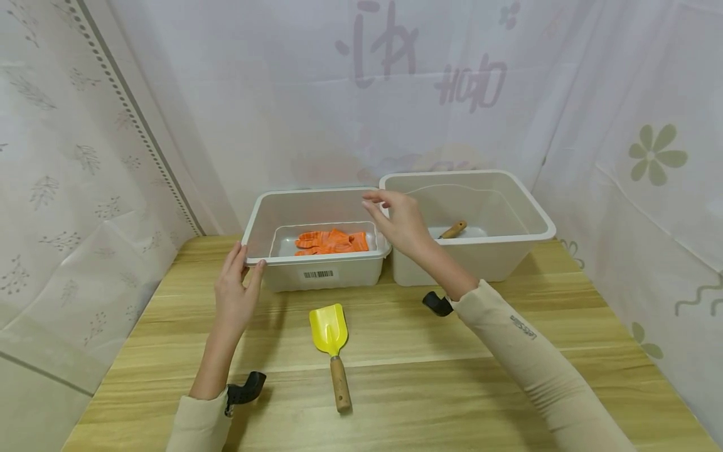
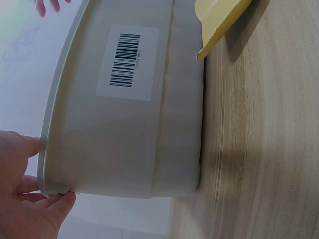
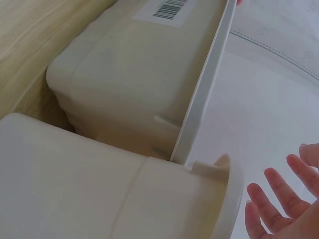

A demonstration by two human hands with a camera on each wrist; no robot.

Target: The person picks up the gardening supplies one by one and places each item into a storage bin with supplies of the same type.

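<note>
My left hand (image 1: 236, 295) grips the front left corner of the left white plastic bin (image 1: 361, 273). In the left wrist view its fingers (image 2: 57, 209) and thumb wrap the corner of the rim, beside a bin wall with a barcode label (image 2: 124, 62). A pair of orange gloves (image 1: 333, 242) lies inside this bin. My right hand (image 1: 401, 223) hovers over the place where the two bins meet, holding nothing, its fingers (image 3: 279, 194) loosely bent and apart. The right white bin (image 1: 469, 260) contains a tool with a wooden handle (image 1: 454, 230); its other end is hidden.
A yellow hand shovel (image 1: 330, 329) with a wooden handle lies on the wooden table (image 1: 407, 402) in front of the left bin. Printed white curtains (image 1: 271, 107) hang behind the bins and at both sides. The bins stand side by side with rims close together.
</note>
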